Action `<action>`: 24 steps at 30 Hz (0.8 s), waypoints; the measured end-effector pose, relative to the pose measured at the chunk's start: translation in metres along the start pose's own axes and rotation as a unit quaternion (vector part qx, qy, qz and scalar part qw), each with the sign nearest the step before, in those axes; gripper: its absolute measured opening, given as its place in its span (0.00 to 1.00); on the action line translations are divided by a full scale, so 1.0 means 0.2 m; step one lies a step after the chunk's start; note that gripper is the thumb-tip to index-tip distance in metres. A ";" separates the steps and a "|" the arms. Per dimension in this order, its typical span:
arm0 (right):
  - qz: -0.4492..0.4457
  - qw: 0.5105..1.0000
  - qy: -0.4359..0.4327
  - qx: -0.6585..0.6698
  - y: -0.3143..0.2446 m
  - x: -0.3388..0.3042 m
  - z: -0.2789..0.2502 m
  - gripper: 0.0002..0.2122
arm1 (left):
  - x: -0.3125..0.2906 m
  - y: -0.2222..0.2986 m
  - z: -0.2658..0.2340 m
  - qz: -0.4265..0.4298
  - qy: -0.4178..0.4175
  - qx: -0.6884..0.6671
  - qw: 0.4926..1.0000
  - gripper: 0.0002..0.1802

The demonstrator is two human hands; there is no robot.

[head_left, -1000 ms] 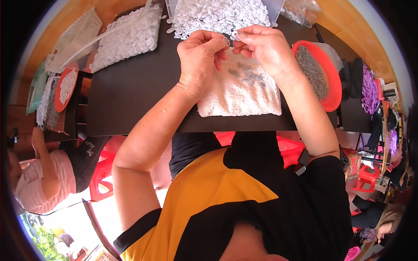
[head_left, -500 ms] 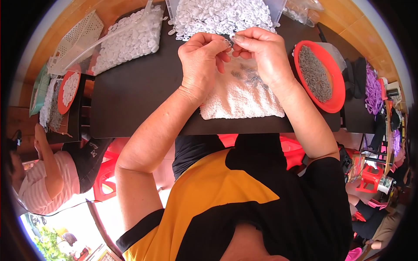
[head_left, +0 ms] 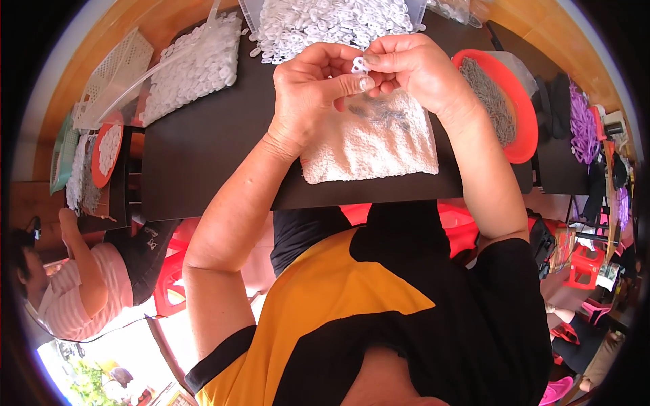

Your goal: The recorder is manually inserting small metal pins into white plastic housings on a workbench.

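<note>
A small white plastic piece with dark holes (head_left: 359,65) is pinched up between my two hands, above the far edge of the cloth. My left hand (head_left: 308,88) is closed, its thumb pressed against the lower side of the piece. From the other side, the thumb and index finger of my right hand (head_left: 420,71) grip it, with the remaining fingers curled below. Beneath both hands lies a folded whitish towel (head_left: 369,152), bearing several thin grey metal parts (head_left: 387,114) too small to name surely. My fingers partly cover the piece.
Ahead, a bin holds a heap of similar white pieces (head_left: 332,27); a clear bag of them (head_left: 193,68) lies left. On the right stands a red oval tray (head_left: 523,128) of small grey metal parts (head_left: 487,98). Another person (head_left: 88,284) sits at far left.
My left thumb has shifted to lie along the underside of the white piece, which now shows more plainly. Both hands have moved slightly farther away, and the whole view has shifted a little.
</note>
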State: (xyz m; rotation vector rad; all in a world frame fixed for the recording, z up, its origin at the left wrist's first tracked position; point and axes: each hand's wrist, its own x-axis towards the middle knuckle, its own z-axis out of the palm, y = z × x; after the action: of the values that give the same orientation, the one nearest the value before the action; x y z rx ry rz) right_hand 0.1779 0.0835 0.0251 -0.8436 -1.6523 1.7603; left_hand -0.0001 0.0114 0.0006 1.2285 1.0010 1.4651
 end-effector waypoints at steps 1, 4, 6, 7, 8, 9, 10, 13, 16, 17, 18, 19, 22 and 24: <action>0.000 1.000 -0.022 -0.006 0.00 0.00 -0.01 0.08 | 0.00 0.00 0.00 0.007 -0.014 0.045 0.999 0.19; 0.016 0.999 -0.036 -0.012 -0.02 -0.02 0.00 0.09 | -0.02 0.00 0.00 0.030 -0.014 0.054 0.998 0.18; 0.011 0.999 -0.047 -0.007 -0.01 -0.03 -0.01 0.09 | -0.04 0.01 0.01 0.040 -0.013 0.056 0.998 0.16; 0.007 0.998 -0.061 -0.003 -0.01 -0.03 -0.01 0.10 | -0.05 0.02 0.02 0.049 -0.009 0.056 0.997 0.15; 0.006 0.998 -0.059 -0.002 -0.02 -0.03 -0.01 0.10 | -0.06 0.02 0.02 0.049 -0.011 0.057 0.997 0.15; 0.007 0.998 -0.060 0.005 -0.02 -0.04 0.00 0.10 | -0.06 0.02 0.03 0.075 -0.023 0.026 0.997 0.15; 0.008 0.998 -0.062 0.012 -0.03 -0.05 0.00 0.10 | -0.07 0.02 0.03 0.101 -0.036 -0.005 0.994 0.14; 0.007 0.997 -0.071 0.036 -0.04 -0.07 0.03 0.10 | -0.09 0.04 0.03 0.117 -0.038 0.028 0.992 0.15; 0.006 0.995 -0.076 0.066 -0.04 -0.08 0.06 0.10 | -0.09 0.06 0.03 0.167 -0.068 0.045 0.983 0.09; 0.006 0.995 -0.076 0.066 -0.04 -0.09 0.06 0.10 | -0.09 0.06 0.03 0.167 -0.068 0.045 0.983 0.09; 0.003 0.994 -0.080 0.072 -0.04 -0.09 0.06 0.10 | -0.08 0.05 0.03 0.192 -0.071 0.055 0.977 0.09; 0.001 0.993 -0.085 0.077 -0.04 -0.09 0.06 0.10 | -0.08 0.05 0.03 0.216 -0.074 0.065 0.971 0.08; 0.003 0.989 -0.101 0.110 -0.02 -0.09 0.07 0.09 | -0.08 0.03 0.02 0.224 -0.068 0.062 0.970 0.08; 0.003 0.989 -0.097 0.114 -0.01 -0.09 0.08 0.09 | -0.08 0.03 0.01 0.219 -0.070 0.067 0.971 0.08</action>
State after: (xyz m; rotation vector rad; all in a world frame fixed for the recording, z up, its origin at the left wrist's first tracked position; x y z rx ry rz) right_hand 0.1766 0.0600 0.0294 -0.5881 -1.5285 2.0430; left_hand 0.0015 -0.0059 0.0042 1.7074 0.7723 1.6340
